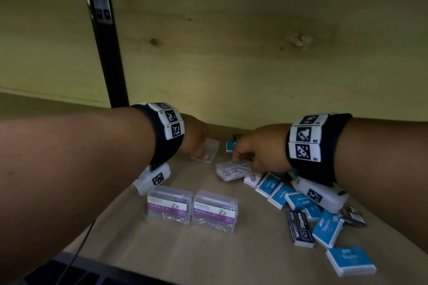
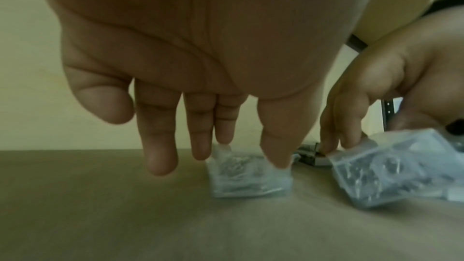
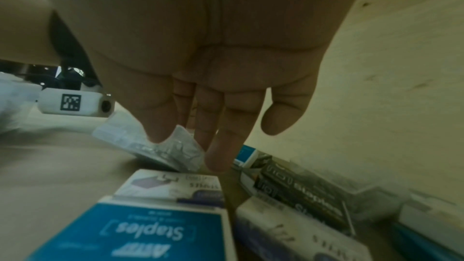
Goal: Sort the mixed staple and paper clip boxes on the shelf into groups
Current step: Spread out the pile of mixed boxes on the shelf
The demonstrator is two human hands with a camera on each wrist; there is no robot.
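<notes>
Head view — "KREATI PAPER CLIP" boxes (image 1: 192, 209)

Shelf board (image 1: 143, 247): two paper clip boxes (image 1: 169, 208) (image 1: 214, 211) side by side at front centre, upright. Behind them, third clear box (image 1: 206, 151) flat at rear left under left hand (image 1: 194, 136); fourth clear box (image 1: 234, 170) to its right, tilted, under right hand (image 1: 257, 148). Staples boxes (image 1: 327, 229) in loose heap at right, overlapping one another, running from beside fourth box toward front right. Back panel (image 1: 231, 53) behind all.
</notes>
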